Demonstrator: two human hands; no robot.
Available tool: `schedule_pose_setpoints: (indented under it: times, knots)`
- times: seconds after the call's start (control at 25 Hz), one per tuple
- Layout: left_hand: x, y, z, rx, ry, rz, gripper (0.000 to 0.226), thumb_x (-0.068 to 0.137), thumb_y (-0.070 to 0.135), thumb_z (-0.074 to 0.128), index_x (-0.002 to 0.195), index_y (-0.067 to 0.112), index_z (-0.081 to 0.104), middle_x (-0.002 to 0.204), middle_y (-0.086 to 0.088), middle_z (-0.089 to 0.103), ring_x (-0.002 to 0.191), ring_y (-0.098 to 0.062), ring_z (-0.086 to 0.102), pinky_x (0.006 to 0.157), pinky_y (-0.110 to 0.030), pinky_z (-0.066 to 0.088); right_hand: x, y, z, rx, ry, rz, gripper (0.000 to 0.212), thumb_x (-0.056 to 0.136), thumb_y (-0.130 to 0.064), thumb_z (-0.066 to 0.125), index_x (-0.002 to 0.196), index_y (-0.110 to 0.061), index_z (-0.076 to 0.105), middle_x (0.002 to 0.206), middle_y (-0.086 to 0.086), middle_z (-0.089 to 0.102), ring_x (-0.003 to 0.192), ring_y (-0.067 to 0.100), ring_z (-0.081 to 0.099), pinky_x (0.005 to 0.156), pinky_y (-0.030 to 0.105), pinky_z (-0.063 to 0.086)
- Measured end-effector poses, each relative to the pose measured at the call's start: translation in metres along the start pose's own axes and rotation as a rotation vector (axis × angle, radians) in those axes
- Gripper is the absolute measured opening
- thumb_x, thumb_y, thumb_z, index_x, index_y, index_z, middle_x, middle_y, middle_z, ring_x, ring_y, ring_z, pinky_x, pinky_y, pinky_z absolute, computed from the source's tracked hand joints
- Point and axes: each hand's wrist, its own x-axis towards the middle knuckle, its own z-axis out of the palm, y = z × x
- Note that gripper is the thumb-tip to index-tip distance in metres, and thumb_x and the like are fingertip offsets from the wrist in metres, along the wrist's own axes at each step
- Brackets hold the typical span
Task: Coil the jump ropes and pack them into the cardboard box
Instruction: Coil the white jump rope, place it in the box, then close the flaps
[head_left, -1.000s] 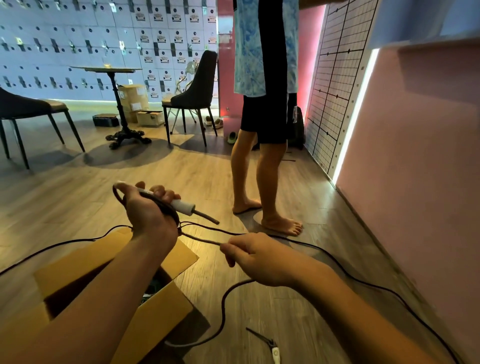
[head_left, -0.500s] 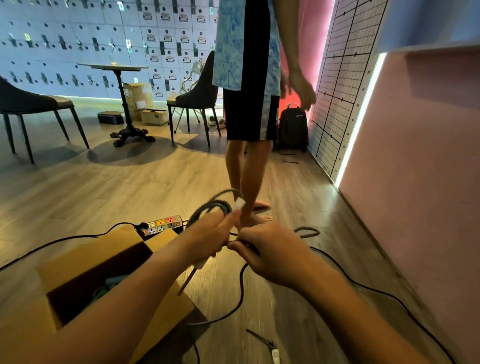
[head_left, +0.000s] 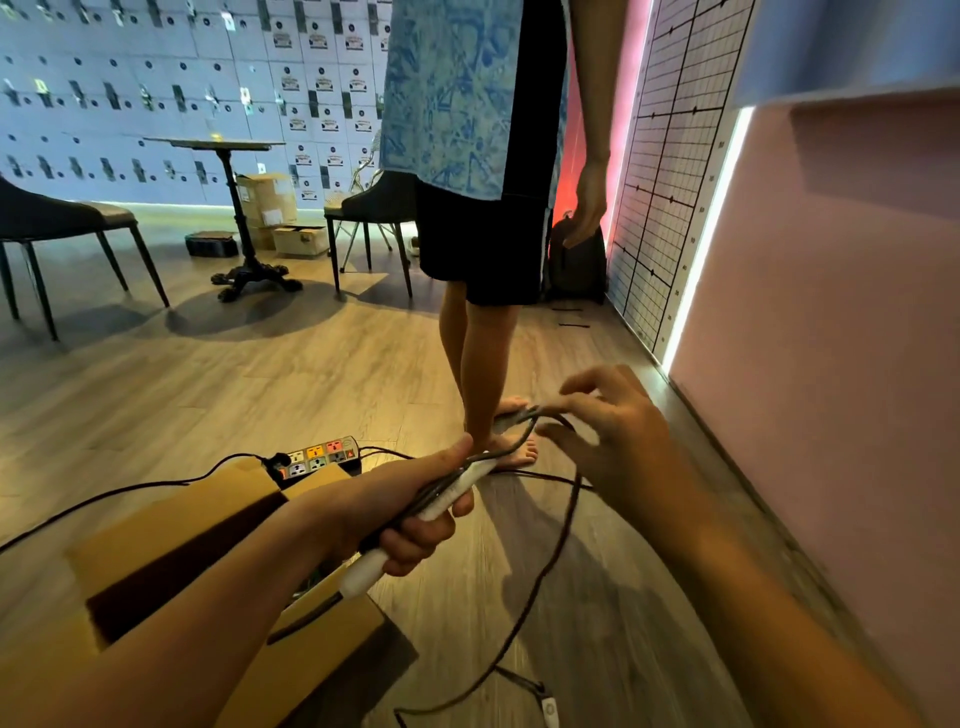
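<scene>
The jump rope is light and limp. Its thin dark cord (head_left: 550, 566) will sag and spring out of any loop I let go, and I judge it a little slick. The white handle (head_left: 363, 574) is the one stiff part, so that is where to anchor it. Each new loop is best taken at its bend, not along the slack.

My left hand (head_left: 410, 519) sits at centre frame, fingers curled tight round the handle. Several strands of cord are clamped against it, with the thumb lying along the top. The forearm reaches in from the lower left over the open cardboard box (head_left: 171, 514).

My right hand (head_left: 618, 447) is up and to the right of it, near the pink wall. Thumb and forefinger pinch the folded end of a loop while the other fingers fan loosely. The wrist is bent inward toward the left hand.

From that loop the cord drops in a long curve to the floor (head_left: 260, 389). It ends at the second handle (head_left: 549, 707), which lies at the bottom edge of the frame. None of the rope is in the box yet.
</scene>
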Motion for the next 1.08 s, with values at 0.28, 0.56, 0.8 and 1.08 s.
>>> schedule_pose_setpoints:
  times: [0.28, 0.56, 0.8, 1.08]
  knots:
    - [-0.004, 0.003, -0.002, -0.315, -0.145, 0.196, 0.05, 0.096, 0.061, 0.043, 0.078, 0.016, 0.051, 0.046, 0.005, 0.033, 0.031, -0.006, 0.031, 0.036, -0.019, 0.034, -0.002, 0.001, 0.011, 0.12, -0.098, 0.201, 0.015, 0.093, -0.015, 0.066, 0.106, -0.015, 0.073, 0.095, -0.003, 0.065, 0.081, 0.01, 0.061, 0.075, 0.029, 0.057]
    - [0.001, 0.009, -0.007, -0.467, 0.225, 0.461, 0.042, 0.098, 0.051, 0.042, 0.075, 0.016, 0.048, 0.043, 0.005, 0.029, 0.029, -0.006, 0.026, 0.033, -0.019, 0.032, 0.001, -0.006, 0.016, 0.168, -0.154, 0.363, 0.014, 0.097, -0.019, 0.062, 0.105, -0.018, 0.074, 0.093, -0.003, 0.068, 0.081, 0.01, 0.062, 0.073, 0.022, 0.052]
    - [0.007, 0.005, -0.021, -0.446, 0.53, 0.508, 0.035, 0.1, 0.044, 0.046, 0.079, 0.016, 0.048, 0.049, 0.004, 0.028, 0.034, -0.007, 0.024, 0.036, -0.022, 0.032, 0.001, -0.017, 0.014, 0.037, -0.334, 0.325, 0.021, 0.101, -0.029, 0.052, 0.108, -0.023, 0.07, 0.092, -0.007, 0.064, 0.082, 0.01, 0.056, 0.07, 0.024, 0.048]
    - [0.012, 0.0, -0.03, -0.467, 0.701, 0.455, 0.031, 0.101, 0.04, 0.048, 0.08, 0.017, 0.05, 0.05, 0.003, 0.03, 0.035, -0.008, 0.026, 0.038, -0.023, 0.033, 0.003, -0.029, 0.013, 0.077, -0.376, 0.381, 0.006, 0.103, -0.027, 0.048, 0.1, -0.024, 0.052, 0.084, -0.012, 0.055, 0.068, 0.007, 0.05, 0.058, 0.021, 0.036]
